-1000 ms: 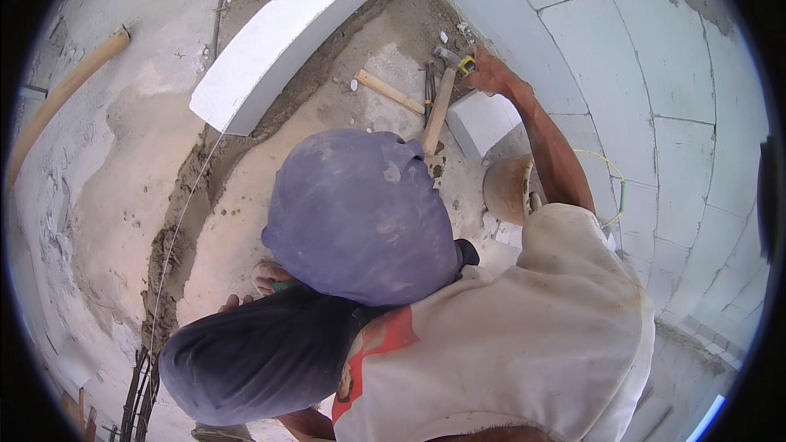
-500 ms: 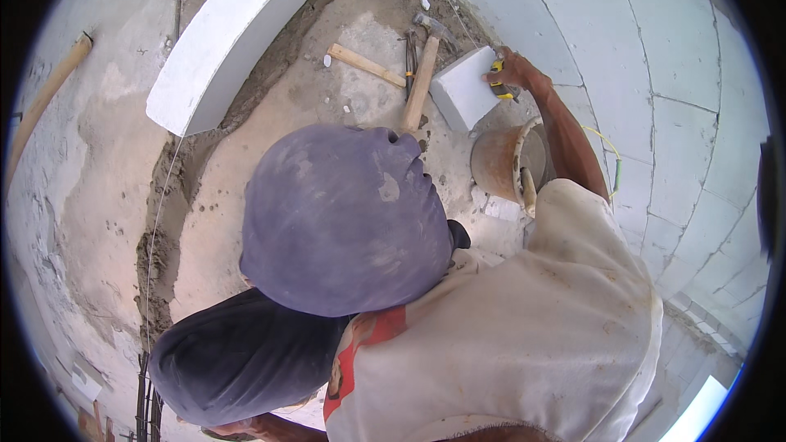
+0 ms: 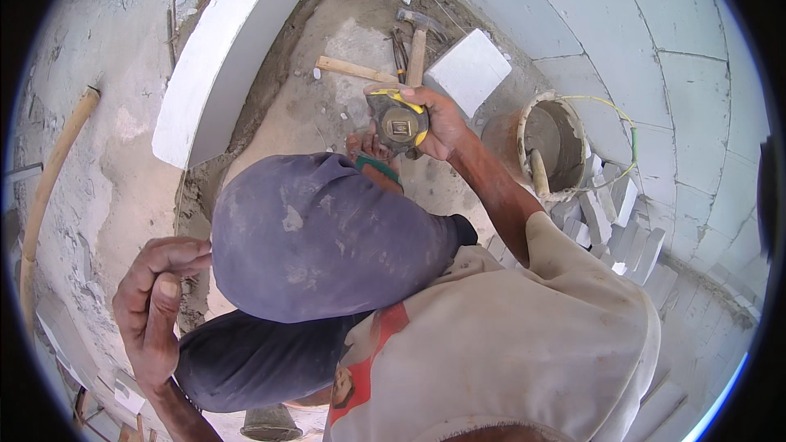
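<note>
My right hand (image 3: pixel 442 123) grips a black and yellow tape measure (image 3: pixel 399 119), held above my sandalled foot (image 3: pixel 378 162). My left hand (image 3: pixel 151 307) is raised beside my knee (image 3: pixel 327 229), fingers bent and thumb apart, with nothing visible in it. Beyond the tape measure, a white block (image 3: pixel 469 72) lies on the floor. Beside it rest a hammer (image 3: pixel 417 53) with a wooden handle, dark pliers (image 3: pixel 399 53) and a wooden strip (image 3: pixel 352 69).
A mortar bucket (image 3: pixel 524 147) with a tool handle in it stands at the right, near block offcuts (image 3: pixel 614 205). A pale block wall (image 3: pixel 630 49) rises on the right. A long white block (image 3: pixel 221 57) stands at the left. A curved wooden handle (image 3: pixel 49 188) is at the far left.
My right hand has brought the tape measure from beside the white block back toward my knees. My left hand has risen into clear view at the left.
</note>
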Demonstrator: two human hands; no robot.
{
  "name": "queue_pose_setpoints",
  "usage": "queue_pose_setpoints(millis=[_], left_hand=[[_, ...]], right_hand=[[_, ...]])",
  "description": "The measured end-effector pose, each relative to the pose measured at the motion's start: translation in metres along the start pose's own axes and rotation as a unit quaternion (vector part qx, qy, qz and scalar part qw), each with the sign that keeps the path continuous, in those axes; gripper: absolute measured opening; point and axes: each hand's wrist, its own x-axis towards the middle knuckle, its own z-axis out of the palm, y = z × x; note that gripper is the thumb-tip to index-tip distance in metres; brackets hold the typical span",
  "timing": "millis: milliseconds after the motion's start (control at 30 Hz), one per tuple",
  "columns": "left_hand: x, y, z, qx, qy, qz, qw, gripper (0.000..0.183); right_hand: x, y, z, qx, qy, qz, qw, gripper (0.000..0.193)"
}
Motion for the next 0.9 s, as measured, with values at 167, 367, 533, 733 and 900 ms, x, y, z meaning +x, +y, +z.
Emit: queue_pose_setpoints(millis=[167,367,533,733,900], left_hand=[[0.159,-0.024,0.056,0.080,-0.098,-0.073,0.989,0.046],[0.267,-0.041,0.144,0.061,-0.209,-0.021,0.976,0.036],[0.327,-0.036,0.179,0.121,-0.283,0.034,0.951,0.025],[0.418,-0.056,0.198,0.205,-0.178,0.124,0.954,0.023],[0.453,-0.079,0.262,0.224,-0.176,0.152,0.947,0.022]], right_hand=[[-0.001,-0.009,0.067,-0.522,0.018,-0.181,0.834,0.070],[-0.012,-0.018,0.039,-0.546,0.159,-0.197,0.799,0.076],[-0.036,0.002,-0.021,-0.566,0.205,-0.211,0.771,0.071],[-0.102,0.087,-0.106,-0.628,0.402,-0.085,0.661,0.064],[-0.145,0.096,-0.092,-0.526,0.477,-0.059,0.701,0.058]])
